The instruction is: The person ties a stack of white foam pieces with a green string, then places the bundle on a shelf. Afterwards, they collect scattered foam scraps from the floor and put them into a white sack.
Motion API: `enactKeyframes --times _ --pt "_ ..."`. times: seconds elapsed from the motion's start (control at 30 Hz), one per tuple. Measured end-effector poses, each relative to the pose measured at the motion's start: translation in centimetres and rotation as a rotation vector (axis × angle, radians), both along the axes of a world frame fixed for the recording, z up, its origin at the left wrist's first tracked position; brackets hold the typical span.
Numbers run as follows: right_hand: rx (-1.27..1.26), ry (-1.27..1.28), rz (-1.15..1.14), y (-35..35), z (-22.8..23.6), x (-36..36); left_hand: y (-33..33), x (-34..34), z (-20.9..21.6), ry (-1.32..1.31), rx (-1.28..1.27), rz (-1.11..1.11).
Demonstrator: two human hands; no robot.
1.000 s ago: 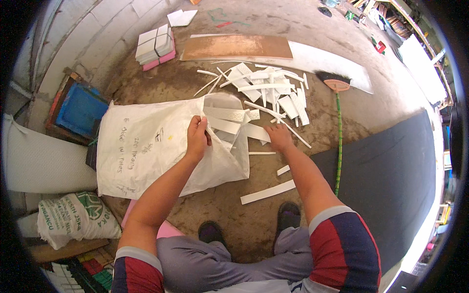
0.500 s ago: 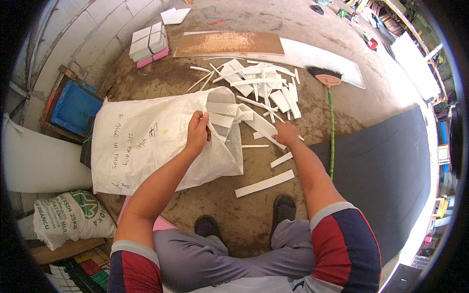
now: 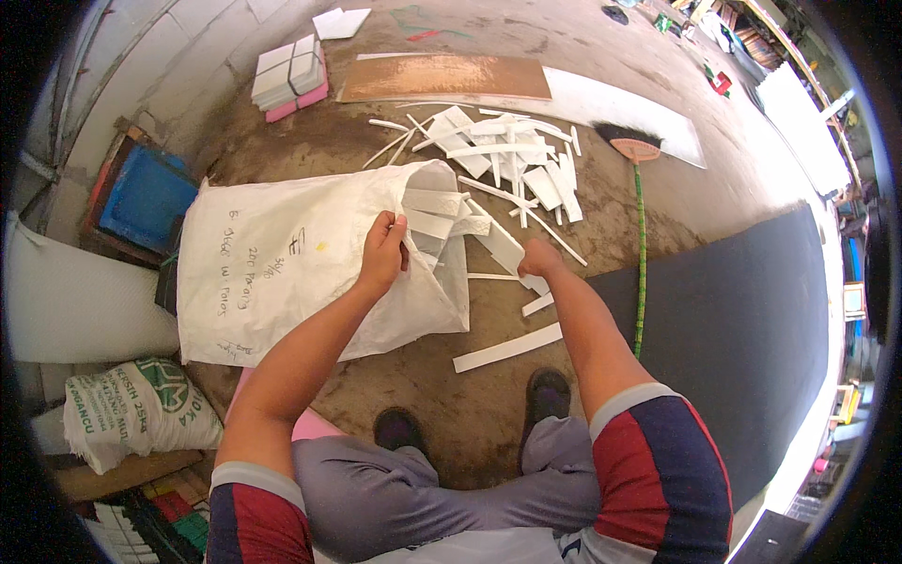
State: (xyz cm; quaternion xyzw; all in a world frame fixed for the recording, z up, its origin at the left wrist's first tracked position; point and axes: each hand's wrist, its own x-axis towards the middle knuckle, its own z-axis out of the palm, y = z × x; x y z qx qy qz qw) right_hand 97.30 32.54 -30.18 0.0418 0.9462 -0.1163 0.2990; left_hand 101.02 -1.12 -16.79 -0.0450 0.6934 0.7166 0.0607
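A large white sack (image 3: 282, 268) lies on its side with its mouth to the right. My left hand (image 3: 383, 252) is closed on the upper edge of that mouth. Several white foam strips (image 3: 429, 224) stick out of the opening. Just right of the mouth, my right hand (image 3: 542, 262) is closed on the end of a flat white foam strip (image 3: 498, 242), whose other end reaches the sack's opening. Its fingertips are partly hidden. Beyond them spreads a loose heap of white foam offcuts (image 3: 512, 150). Nearer to me lies a single long strip (image 3: 503, 349).
A broom (image 3: 639, 254) with a green handle lies to the right, over a black sheet (image 3: 723, 329). Far off are a brown board (image 3: 446, 77) and a tied stack of foam sheets (image 3: 287, 75). A smaller printed sack (image 3: 141, 409) sits at left.
My right hand has drawn slightly left and toward me, and its fingers have closed on the strip. My left hand keeps its hold on the sack.
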Motion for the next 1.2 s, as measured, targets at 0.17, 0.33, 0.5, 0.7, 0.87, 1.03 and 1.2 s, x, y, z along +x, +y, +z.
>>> enactKeyframes --times 0.17,0.33,0.5,0.7,0.87,1.03,1.2 --pt "-0.216 0.214 -0.034 3.8 -1.4 0.3 0.8 -0.1 -0.6 0.011 -0.005 -0.033" --pt "-0.452 0.257 -0.164 4.9 -2.8 1.3 1.0 -0.2 -1.0 0.022 -0.005 -0.059" --pt "-0.208 0.252 -0.195 1.0 -4.7 3.5 1.3 -0.1 -0.3 0.015 -0.009 -0.041" --pt "-0.107 0.173 -0.369 -1.3 -2.6 3.0 0.4 0.4 -0.3 0.008 -0.027 -0.031" --pt "-0.052 0.153 -0.261 5.0 -3.0 -0.6 1.5 0.0 0.0 0.030 -0.011 -0.044" --pt "0.084 0.095 0.213 7.8 1.7 -1.4 0.3 -0.1 -0.1 0.046 0.026 0.027" --pt "0.049 -0.154 0.781 8.1 2.1 4.5 0.3 0.0 -0.2 0.061 0.036 0.054"
